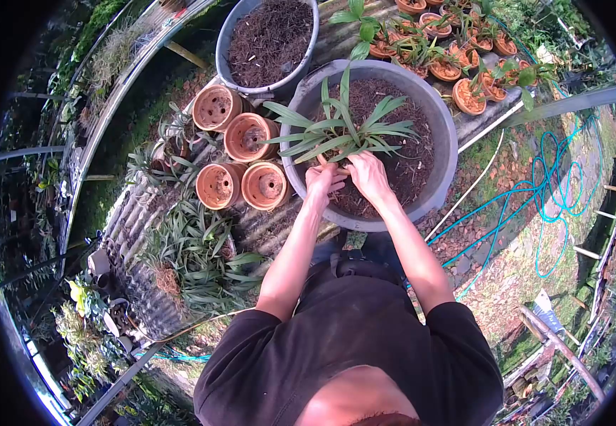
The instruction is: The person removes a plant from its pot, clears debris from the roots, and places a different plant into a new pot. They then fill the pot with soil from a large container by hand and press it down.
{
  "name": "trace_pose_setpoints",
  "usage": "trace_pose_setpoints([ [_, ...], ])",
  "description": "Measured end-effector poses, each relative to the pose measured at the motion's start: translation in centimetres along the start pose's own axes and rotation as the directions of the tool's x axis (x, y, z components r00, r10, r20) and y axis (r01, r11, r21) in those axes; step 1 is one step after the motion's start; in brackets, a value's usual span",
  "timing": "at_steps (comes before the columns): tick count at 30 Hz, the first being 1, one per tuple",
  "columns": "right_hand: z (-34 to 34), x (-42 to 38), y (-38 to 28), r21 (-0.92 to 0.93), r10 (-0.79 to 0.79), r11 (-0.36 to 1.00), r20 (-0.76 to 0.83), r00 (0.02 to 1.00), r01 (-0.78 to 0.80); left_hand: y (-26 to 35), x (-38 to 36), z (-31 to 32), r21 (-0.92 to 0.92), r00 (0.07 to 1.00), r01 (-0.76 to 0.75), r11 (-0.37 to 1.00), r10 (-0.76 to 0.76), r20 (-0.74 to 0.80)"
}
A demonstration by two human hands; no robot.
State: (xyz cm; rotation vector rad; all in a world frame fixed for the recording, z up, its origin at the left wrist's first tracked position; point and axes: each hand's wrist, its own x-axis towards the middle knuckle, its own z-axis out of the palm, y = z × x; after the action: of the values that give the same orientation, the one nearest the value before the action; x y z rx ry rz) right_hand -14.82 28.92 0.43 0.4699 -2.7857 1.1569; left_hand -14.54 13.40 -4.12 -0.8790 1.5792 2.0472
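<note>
A leafy plant (pixel 354 131) with long, strap-shaped green leaves stands over the large grey tub (pixel 448 153), which holds dark, fibrous potting mix (pixel 411 167). At the near side of the plant's base, my left hand (pixel 324 180) is closed with its fingers curled in. Close beside it, my right hand (pixel 370 175) reaches in from the right, fingers closed around the base of the leaves. Foliage and fingers hide the roots and lower stems. A small orange-brown edge shows just above my left fingers.
Several terracotta pots (pixel 246 136) stand left of the tub. Behind them is a smaller grey tub (pixel 269 46) of mix. Loose strap-leaved plants (pixel 198 255) lie on the corrugated surface. Small potted plants (pixel 444 67) fill the back right. A blue-green hose (pixel 551 177) coils on the ground at right.
</note>
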Motion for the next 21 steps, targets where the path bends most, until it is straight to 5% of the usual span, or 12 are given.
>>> trace_pose_setpoints([
  [3, 0.6, -0.8, -0.4, 0.017, -0.111, 0.993, -0.178, 0.978, 0.116, -0.2, 0.0, -0.1, 0.000, 1.000, 0.008, 1.000, -0.008, -0.003],
  [7, 0.7, -3.0, -0.5, -0.078, -0.043, 0.997, -0.289, 0.956, 0.021, -0.1, -0.1, -0.2, -0.014, 1.000, 0.013, 1.000, -0.013, -0.011],
  [14, 3.1, -2.7, 0.1, -0.178, -0.037, 0.983, 0.041, 0.998, 0.044, -0.4, 0.4, -0.7, 0.062, 0.999, 0.027, 0.998, -0.025, -0.031],
  [17, 1.6, -2.8, -1.1, -0.186, -0.010, 0.983, -0.066, 0.998, -0.002, 0.1, 0.0, -0.7, 0.067, 0.999, 0.020, 0.998, -0.018, -0.032],
  [21, 1.1, -5.0, 0.8, 0.048, -0.005, 0.999, -0.122, 0.993, 0.011, 0.5, 0.0, -0.8, 0.138, 0.998, 0.041, 0.990, -0.033, -0.060],
])
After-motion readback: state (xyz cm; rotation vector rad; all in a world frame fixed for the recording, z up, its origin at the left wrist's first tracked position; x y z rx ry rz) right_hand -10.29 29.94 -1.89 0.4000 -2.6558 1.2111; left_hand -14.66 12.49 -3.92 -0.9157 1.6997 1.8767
